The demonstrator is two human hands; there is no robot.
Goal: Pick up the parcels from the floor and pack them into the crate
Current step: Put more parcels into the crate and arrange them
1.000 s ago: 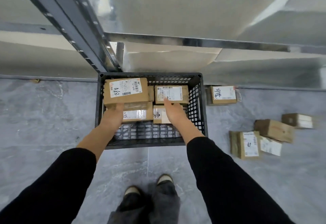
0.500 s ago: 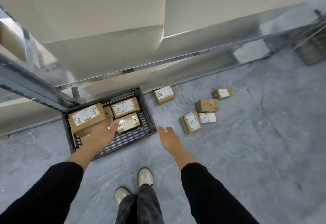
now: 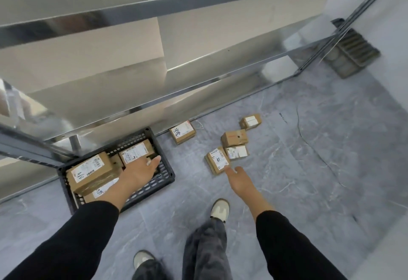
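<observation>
A dark plastic crate (image 3: 164,175) stands on the floor at the left and holds several brown cardboard parcels, the largest one (image 3: 90,172) marked A18. My left hand (image 3: 139,170) hovers flat and empty over the crate. Several more parcels lie on the grey floor to the right: one by the shelf foot (image 3: 182,133), a labelled one (image 3: 217,162) nearest me, one with a white label (image 3: 237,152), a plain brown one (image 3: 234,138) and a far one (image 3: 251,122). My right hand (image 3: 239,178) is stretched out, fingers apart, its tips just short of the nearest parcel.
A metal shelving unit (image 3: 154,43) runs along the far side, its lower beam just above the crate. A dark ribbed tray (image 3: 351,51) leans at the upper right. My two shoes (image 3: 219,210) stand on the grey tiled floor (image 3: 309,169) below the hands.
Both hands have left the parcels in the crate. The view has swung right. My right hand has moved from the crate out towards the parcels on the floor.
</observation>
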